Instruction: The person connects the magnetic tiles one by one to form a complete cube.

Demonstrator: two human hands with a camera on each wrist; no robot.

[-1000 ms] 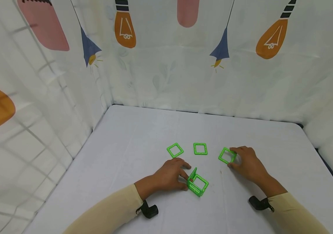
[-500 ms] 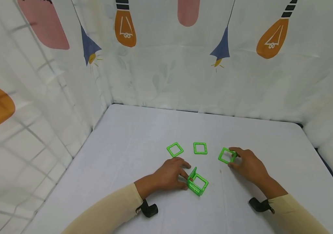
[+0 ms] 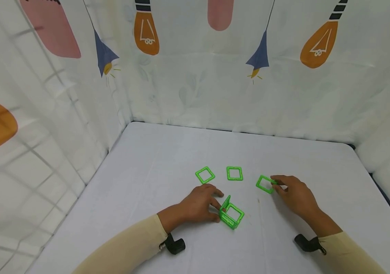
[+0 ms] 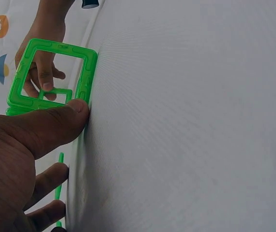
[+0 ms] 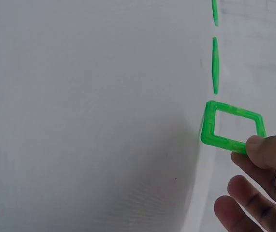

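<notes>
My left hand (image 3: pixel 198 205) holds a small build of green open-square magnetic tiles (image 3: pixel 228 222) on the table, pinching it at its left side. One tile of the build lies flat while others stand up from it. In the left wrist view the thumb (image 4: pixel 63 122) presses along the lower edge of an upright tile (image 4: pixel 87 77). Farther right, my right hand (image 3: pixel 295 196) pinches a single green square magnetic tile (image 5: pixel 208 126) by one side between thumb and finger. That tile is tilted, and the other fingers hang below it in the right wrist view.
Two loose green square tiles, a left one (image 3: pixel 199 179) and a middle one (image 3: pixel 235 179), lie flat beyond the left hand. The white-covered table (image 3: pixel 167 152) meets a printed curtain (image 3: pixel 195 83) at the back. Black wrist cameras (image 3: pixel 175 246) sit at both cuffs.
My right hand has drawn slightly right and nearer, its grip shifting to the tile's near right side; the tile has tilted. The left hand and its build stay put.
</notes>
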